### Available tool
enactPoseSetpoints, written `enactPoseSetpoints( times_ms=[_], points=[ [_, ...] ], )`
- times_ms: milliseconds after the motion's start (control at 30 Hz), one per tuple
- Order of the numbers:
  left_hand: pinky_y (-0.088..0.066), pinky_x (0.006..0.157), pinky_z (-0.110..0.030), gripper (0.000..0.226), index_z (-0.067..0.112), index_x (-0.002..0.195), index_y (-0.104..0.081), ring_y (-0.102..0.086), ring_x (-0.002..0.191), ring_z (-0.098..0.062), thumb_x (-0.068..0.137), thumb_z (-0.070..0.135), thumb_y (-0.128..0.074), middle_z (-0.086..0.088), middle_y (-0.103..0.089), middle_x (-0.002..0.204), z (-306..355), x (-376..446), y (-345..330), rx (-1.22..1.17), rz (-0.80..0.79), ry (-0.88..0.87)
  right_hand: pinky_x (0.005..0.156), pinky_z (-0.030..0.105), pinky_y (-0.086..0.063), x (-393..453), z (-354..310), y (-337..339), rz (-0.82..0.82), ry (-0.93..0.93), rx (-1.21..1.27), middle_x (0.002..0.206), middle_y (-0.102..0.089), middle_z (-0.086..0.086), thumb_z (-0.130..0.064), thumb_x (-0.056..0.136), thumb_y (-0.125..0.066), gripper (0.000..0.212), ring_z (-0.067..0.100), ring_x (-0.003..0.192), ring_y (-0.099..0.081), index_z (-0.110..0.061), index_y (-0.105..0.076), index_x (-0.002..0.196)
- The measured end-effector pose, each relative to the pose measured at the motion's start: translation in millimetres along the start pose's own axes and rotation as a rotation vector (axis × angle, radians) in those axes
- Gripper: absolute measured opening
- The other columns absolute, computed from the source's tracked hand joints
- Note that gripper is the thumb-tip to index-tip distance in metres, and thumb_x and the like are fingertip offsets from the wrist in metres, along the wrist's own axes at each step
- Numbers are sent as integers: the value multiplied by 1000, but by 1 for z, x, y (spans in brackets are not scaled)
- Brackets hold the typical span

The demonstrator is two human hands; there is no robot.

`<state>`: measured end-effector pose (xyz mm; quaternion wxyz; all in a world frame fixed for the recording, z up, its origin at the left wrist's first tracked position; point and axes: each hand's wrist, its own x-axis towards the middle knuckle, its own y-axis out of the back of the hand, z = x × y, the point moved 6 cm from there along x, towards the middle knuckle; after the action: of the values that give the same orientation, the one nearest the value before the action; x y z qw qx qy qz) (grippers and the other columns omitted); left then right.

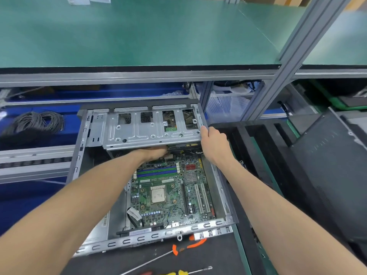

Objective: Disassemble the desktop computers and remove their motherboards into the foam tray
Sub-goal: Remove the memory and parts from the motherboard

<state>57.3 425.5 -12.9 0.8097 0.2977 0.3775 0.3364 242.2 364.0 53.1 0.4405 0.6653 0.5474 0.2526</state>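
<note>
At the far right corner of the drive cage (pixel 151 127), the right hand (pixel 213 143) grips the cage's edge, fingers curled over the top of the metal, thumb side toward the person. Cage sits tilted, its near edge raised above the open desktop chassis (pixel 222 187). Just left of that grip and lower, the left hand (pixel 155 153) reaches under the raised cage edge toward connectors at the far end of the board; its fingers are hidden by the cage, so can't tell if they hold anything or lie loose.

Below and nearer than both hands, the motherboard (pixel 168 193) lies flat inside the chassis: blue and green RAM slots just near of the left hand, bare CPU (pixel 158 195) mid-board, white expansion slots toward the right wall, a red heatsink near the right wrist. A grey cable w/ label (pixel 134 214) lies at the board's near left corner.

Right of the right hand, just beside the chassis, stands the black foam tray (pixel 256 135) w/ upright slots. Further right, a dark side panel (pixel 325 155) leans.

Nearer than the chassis, on the black mat: an orange-handled screwdriver (pixel 174 252) touching the chassis front edge area, another driver w/ yellow handle (pixel 190 271) at bottom. Far left of the left arm, a coil of grey cable (pixel 37 122) rests in a blue bin. Above the hands runs a green shelf (pixel 139 36).
</note>
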Motion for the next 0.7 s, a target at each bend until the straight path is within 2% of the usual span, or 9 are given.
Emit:
enactPoseSetpoints(
  times_ms=[33,67,133,167,267,333,467,567,700],
  points=[
    [-18,118,-19,25,25,101,-53,-49,90,-5,109,26,-29,-9,-57,124,4,-3,-6,125,-124,-43,80,38,-31,0,0,0,2,7,-7,124,-55,18,-34,108,-16,46,27,95,-38,-7,-48,127],
    [-22,121,-28,27,23,115,-53,-50,100,-11,109,22,-27,-8,-54,127,3,-2,-15,89,-206,-21,79,38,-31,1,0,0,3,7,-12,124,-55,18,-34,108,-16,45,26,93,-36,-7,-48,126],
    [-23,120,-36,45,7,146,-42,-44,130,-18,108,21,-22,-11,-41,152,0,-13,-23,111,-335,64,79,39,-32,3,2,-1,3,3,-24,123,-56,19,-35,107,-15,46,29,94,-39,-8,-48,126],
    [-25,118,-36,48,3,149,-38,-42,134,-19,108,22,-22,-13,-36,157,-4,-14,-22,108,-339,110,79,40,-33,3,3,-1,2,-2,-25,123,-56,19,-36,107,-15,47,30,96,-42,-8,-48,125],
    [-38,102,-33,41,4,132,-53,-52,104,-17,107,19,-24,-16,-51,141,-9,-23,-14,171,-307,111,80,40,-34,3,3,-1,7,-12,-13,123,-56,20,-38,107,-15,49,29,96,-42,-8,-48,125],
    [-39,89,-32,34,5,118,-57,-48,90,-19,107,18,-28,-19,-54,132,-11,-28,-6,203,-254,131,81,41,-35,3,3,-1,15,-13,-12,124,-56,20,-39,107,-14,51,33,102,-47,-8,-48,128],
    [-37,109,-37,41,15,143,-50,-50,127,-26,107,31,-38,-7,-47,150,-25,-39,2,232,-229,128,87,46,-40,1,2,-1,15,-22,-6,125,-56,21,-41,106,-14,52,34,105,-49,-9,-48,129],
    [-37,111,-42,33,18,132,-59,-52,124,-24,106,30,-45,-4,-53,143,-37,-46,7,204,-233,154,87,49,-42,-5,1,5,70,-84,23,123,-58,20,-46,105,-17,53,37,103,-53,-10,-49,126],
    [-41,97,-29,22,27,119,-66,-56,111,-15,104,23,-50,2,-59,133,-37,-56,13,143,-192,88,70,42,-38,-19,-14,18,212,26,-137,115,-61,16,-38,105,-30,35,35,93,-55,-12,-45,123]
  ],
)
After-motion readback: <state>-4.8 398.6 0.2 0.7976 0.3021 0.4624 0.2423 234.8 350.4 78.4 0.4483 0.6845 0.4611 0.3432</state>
